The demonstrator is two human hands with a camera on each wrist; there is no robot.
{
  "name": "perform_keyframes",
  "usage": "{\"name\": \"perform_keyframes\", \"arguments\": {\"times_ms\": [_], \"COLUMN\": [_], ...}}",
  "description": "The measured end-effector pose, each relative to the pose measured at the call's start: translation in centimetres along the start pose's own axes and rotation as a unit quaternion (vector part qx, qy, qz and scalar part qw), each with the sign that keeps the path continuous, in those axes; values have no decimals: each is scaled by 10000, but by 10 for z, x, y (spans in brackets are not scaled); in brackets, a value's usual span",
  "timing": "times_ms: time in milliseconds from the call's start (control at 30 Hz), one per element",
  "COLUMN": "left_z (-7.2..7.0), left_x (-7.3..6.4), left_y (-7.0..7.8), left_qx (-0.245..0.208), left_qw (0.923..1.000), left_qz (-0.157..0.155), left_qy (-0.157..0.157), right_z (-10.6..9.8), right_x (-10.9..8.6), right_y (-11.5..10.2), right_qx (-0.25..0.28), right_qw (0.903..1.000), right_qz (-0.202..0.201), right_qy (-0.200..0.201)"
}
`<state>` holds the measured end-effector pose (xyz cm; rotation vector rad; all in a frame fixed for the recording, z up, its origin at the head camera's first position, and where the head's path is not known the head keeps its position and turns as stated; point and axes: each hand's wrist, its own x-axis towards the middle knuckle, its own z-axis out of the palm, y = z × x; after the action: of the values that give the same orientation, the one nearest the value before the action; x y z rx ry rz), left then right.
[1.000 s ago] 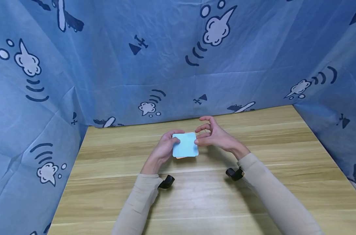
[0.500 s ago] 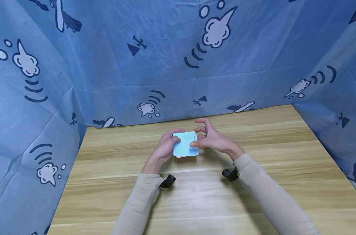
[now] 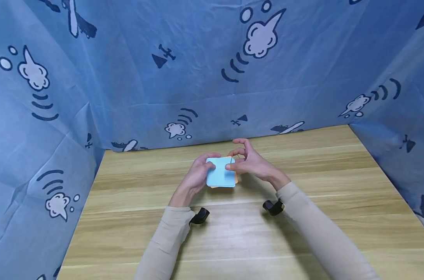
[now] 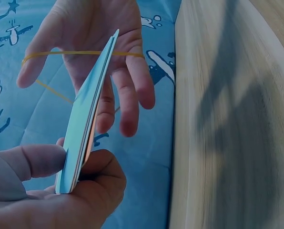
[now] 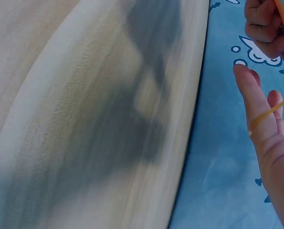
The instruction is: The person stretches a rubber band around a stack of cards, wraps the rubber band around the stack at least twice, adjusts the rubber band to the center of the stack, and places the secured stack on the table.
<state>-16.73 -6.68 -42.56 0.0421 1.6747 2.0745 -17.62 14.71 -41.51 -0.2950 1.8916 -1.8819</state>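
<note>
A stack of square cards (image 3: 220, 178), light blue on top with an orange card (image 3: 236, 179) peeking out at the lower right, is pinched between thumb and fingers of my left hand (image 3: 194, 175). Seen edge-on in the left wrist view, the stack tilts upright. My right hand (image 3: 255, 163) is at the stack's right side, thumb over its front face. A yellow rubber band (image 4: 80, 53) is stretched over the spread thumb and fingers of that hand, and the top of the stack reaches into the loop. In the right wrist view the band (image 5: 270, 112) crosses the thumb.
The hands are above a wooden table (image 3: 232, 241). Blue patterned cloth (image 3: 205, 85) hangs behind it and at both sides. A black wrist device (image 3: 199, 216) is on the left sleeve, another device (image 3: 273, 207) on the right.
My right hand has moved left, its thumb now over the card's right edge. The orange card shows more at the right side. My left hand has hardly moved.
</note>
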Motion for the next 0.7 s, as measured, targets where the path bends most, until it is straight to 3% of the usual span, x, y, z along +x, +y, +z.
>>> {"name": "perform_keyframes", "arguments": {"times_ms": [267,700], "left_z": [3,4], "left_x": [0,-2], "left_y": [1,1], "left_qx": [101,-9], "left_qw": [9998,9994], "left_qz": [24,304], "left_qy": [-163,142], "right_z": [6,16], "right_x": [3,-1], "right_y": [0,6], "right_qx": [-137,15], "right_qw": [9998,9995], "right_qz": [18,-56], "right_qy": [-129,-315]}}
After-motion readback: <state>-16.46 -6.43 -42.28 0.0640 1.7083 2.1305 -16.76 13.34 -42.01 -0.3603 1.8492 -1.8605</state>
